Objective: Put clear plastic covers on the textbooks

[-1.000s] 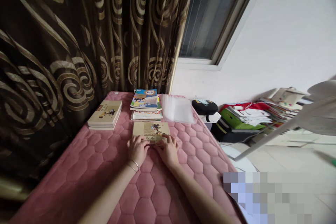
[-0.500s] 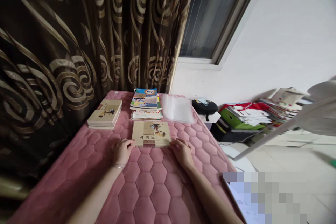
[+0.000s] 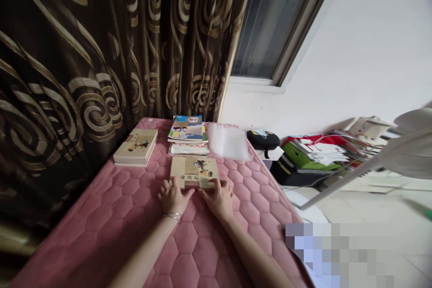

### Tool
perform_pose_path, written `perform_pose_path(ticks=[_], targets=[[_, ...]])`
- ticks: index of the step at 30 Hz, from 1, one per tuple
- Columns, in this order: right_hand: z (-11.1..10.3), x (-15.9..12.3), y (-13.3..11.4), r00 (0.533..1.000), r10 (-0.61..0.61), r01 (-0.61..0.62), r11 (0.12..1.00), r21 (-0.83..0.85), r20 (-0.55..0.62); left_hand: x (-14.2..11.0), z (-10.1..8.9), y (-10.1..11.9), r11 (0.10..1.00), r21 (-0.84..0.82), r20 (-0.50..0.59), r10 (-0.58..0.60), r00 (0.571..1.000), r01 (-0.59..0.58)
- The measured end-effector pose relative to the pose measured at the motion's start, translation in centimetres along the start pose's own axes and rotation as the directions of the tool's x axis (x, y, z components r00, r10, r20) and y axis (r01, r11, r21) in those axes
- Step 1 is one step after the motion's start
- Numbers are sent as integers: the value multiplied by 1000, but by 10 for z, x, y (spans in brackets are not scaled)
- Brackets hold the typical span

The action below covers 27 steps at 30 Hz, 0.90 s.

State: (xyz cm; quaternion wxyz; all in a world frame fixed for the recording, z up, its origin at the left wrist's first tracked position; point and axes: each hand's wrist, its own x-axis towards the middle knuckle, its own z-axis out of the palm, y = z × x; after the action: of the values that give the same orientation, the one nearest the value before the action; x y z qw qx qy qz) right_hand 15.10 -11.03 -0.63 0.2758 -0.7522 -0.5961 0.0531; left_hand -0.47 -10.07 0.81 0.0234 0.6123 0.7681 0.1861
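A beige book (image 3: pixel 194 171) with small painted figures and Chinese characters on its cover lies flat on the pink quilted mattress (image 3: pixel 195 243). My left hand (image 3: pixel 174 195) grips its near left corner, index fingertip on the cover and thumb along the front edge. At the near right part, my right hand (image 3: pixel 218 198) holds it the same way, fingers over the cover and thumb by the front edge. The thumbs point at each other, a little apart. My hands hide parts of the book's near edge.
Left stands a stack of matching beige books (image 3: pixel 137 146). Behind the held book is a pile of textbooks (image 3: pixel 186 128), with clear plastic sleeves (image 3: pixel 229 141) beside it. A patterned curtain (image 3: pixel 162 54) hangs at the back. Beyond the right edge are a black case (image 3: pixel 263 139) and a white fan (image 3: pixel 405 144).
Both hands have moved inward from the book's left and right sides to its near edge, closer together. The book stays in about the same place.
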Motion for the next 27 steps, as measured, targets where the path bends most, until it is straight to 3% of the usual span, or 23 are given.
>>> perform_pose_path(ticks=[5, 9, 13, 18, 23, 27], targets=[[10, -2, -11, 998, 36, -42, 995, -90, -59, -3, 8, 7, 1000, 3, -38, -28, 999, 28], [6, 3, 0, 999, 27, -29, 998, -56, -40, 4, 0, -6, 999, -41, 2, -2, 1000, 2], [-8, 12, 26, 999, -28, 25, 997, 75, 44, 24, -8, -38, 974, -197, 98, 133, 986, -112], [-17, 20, 49, 991, -110, 87, 963, 255, 77, 39, -8, -65, 902, -352, 105, 305, 947, -251], [-13, 21, 53, 990, -130, 106, 951, 290, 63, 36, -9, -63, 916, -324, 108, 286, 952, -238], [-14, 18, 50, 992, -111, 95, 971, 220, 65, 31, -12, -60, 935, -264, 77, 266, 961, -238]])
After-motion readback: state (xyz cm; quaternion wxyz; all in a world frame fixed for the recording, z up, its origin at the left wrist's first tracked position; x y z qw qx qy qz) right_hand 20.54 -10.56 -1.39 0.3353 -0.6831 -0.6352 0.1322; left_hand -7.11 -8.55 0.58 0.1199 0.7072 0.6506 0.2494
